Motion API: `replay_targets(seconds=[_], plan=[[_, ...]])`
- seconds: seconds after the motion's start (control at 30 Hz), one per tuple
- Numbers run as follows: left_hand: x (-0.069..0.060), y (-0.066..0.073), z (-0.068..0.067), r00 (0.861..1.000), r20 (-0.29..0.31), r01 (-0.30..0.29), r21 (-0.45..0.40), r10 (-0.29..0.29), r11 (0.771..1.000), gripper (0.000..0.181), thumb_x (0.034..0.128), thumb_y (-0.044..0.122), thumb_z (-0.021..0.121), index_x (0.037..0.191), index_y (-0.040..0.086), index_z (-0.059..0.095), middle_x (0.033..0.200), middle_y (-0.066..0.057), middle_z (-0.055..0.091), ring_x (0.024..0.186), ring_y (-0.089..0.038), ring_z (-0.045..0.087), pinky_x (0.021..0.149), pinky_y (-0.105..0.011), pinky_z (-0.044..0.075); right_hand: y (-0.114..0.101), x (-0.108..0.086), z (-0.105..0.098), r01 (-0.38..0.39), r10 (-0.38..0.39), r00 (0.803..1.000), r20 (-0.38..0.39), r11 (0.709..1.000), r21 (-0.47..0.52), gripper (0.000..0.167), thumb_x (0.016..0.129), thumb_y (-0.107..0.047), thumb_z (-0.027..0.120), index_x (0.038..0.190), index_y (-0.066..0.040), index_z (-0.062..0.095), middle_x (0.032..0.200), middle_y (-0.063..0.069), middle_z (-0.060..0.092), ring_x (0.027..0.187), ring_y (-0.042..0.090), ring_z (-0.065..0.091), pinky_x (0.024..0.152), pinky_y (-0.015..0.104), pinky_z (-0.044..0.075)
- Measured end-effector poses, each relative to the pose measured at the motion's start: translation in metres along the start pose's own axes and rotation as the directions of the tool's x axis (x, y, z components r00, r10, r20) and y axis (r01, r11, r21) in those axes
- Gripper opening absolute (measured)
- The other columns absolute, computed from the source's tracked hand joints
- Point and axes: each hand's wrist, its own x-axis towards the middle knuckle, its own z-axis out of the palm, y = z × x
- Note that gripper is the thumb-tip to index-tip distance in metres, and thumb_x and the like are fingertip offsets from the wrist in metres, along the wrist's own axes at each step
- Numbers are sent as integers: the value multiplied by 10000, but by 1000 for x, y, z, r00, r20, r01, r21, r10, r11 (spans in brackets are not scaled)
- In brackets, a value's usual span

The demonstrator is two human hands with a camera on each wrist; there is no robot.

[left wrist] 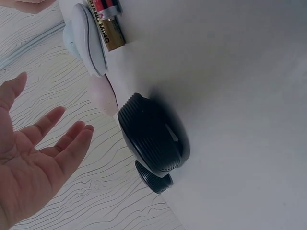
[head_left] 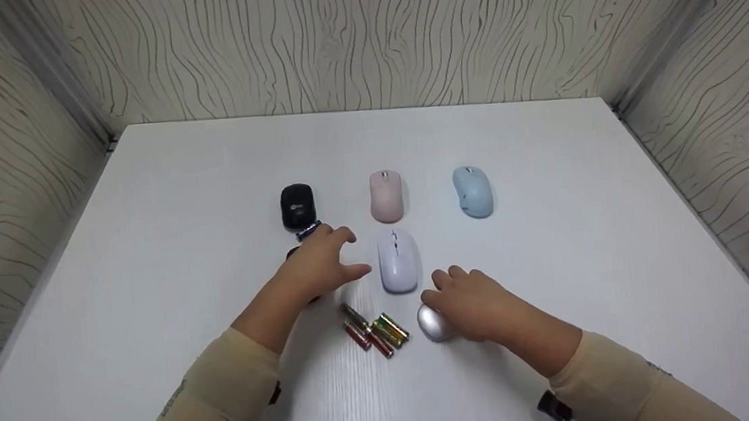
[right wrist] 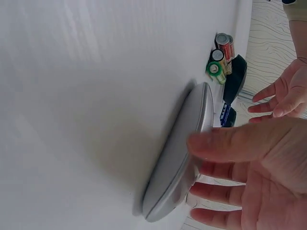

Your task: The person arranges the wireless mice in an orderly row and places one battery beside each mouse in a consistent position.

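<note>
The right hand (head_left: 471, 302) grips a silver mouse (head_left: 433, 322) on the tabletop (head_left: 586, 232), near the batteries (head_left: 382, 343); a gold battery (left wrist: 112, 36) reads "MING" in part. The left hand (head_left: 315, 266), fingers spread, hangs above a black mouse (left wrist: 148, 132).

Both your arms (head_left: 268, 315) reach forward.
Your left hand (head_left: 318, 264) spreads, thumb apart; your right hand (head_left: 476, 305), nearer you, grips, fingers bent.

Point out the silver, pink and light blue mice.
Silver mouse (head_left: 432, 323), head view: exposed part of its shell.
Pink mouse (head_left: 387, 200), head view: middle of its top shell.
Light blue mouse (head_left: 475, 193), head view: middle of its top shell.
</note>
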Motion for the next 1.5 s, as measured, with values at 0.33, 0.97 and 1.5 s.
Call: replay_targets(seconds=[0.33,0.97,1.5], plan=[[1,0,1,1000,8,7,0,-7,1000,561,797,461,655,1252,163,519,1239,-114,471,1117,-238,495,929,-402,422,18,3,6,14,-19,995,-100,999,-52,454,659,-33,753,1065,-162,595,1071,87,514,879,248,489,642,379,444],[2,-3,5,1000,18,-7,-10,7,1000,569,791,475,653,1245,159,518,1231,-120,467,1084,-236,510,906,-398,435,35,8,6,-54,54,999,7,998,15,363,719,-76,731,1035,-142,567,939,95,524,747,254,496,620,398,449],[6,-4,7,999,36,9,-11,-9,1000,571,797,486,643,1256,174,511,1262,-117,449,1081,-230,514,905,-393,436,58,24,11,-198,194,976,-100,980,-34,493,762,-122,708,1224,-119,536,988,127,574,845,299,548,697,430,478]])
